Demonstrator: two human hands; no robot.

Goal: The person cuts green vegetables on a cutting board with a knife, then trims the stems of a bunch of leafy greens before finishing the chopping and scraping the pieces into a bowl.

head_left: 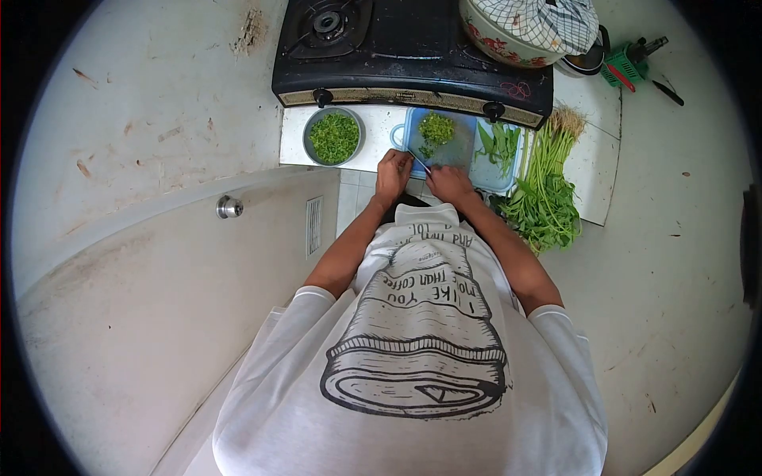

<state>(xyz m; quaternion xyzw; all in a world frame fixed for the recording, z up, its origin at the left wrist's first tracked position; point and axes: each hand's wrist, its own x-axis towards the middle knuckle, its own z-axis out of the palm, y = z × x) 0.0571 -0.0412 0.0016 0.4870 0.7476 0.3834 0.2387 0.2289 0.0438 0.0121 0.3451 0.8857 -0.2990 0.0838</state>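
Observation:
My right hand (449,184) is closed on a small knife (420,163) at the near edge of a blue cutting board (456,151). Close beside it on the left, my left hand (393,173) has its fingers pressed together by the knife's tip; what they hold is too small to name. A pile of chopped greens (436,129) lies on the board beyond my hands. To the left stands a grey bowl (362,136) full of chopped greens. Green leaves (498,148) lie in a clear blue-rimmed tray (492,187) right of the board.
A black gas stove (413,70) spans the back, with a cloth-covered flowered pot (508,49) on its right. A large bunch of leafy stalks (548,182) lies at the right. Farther right are a green basket (627,62) and a black-handled knife (668,93).

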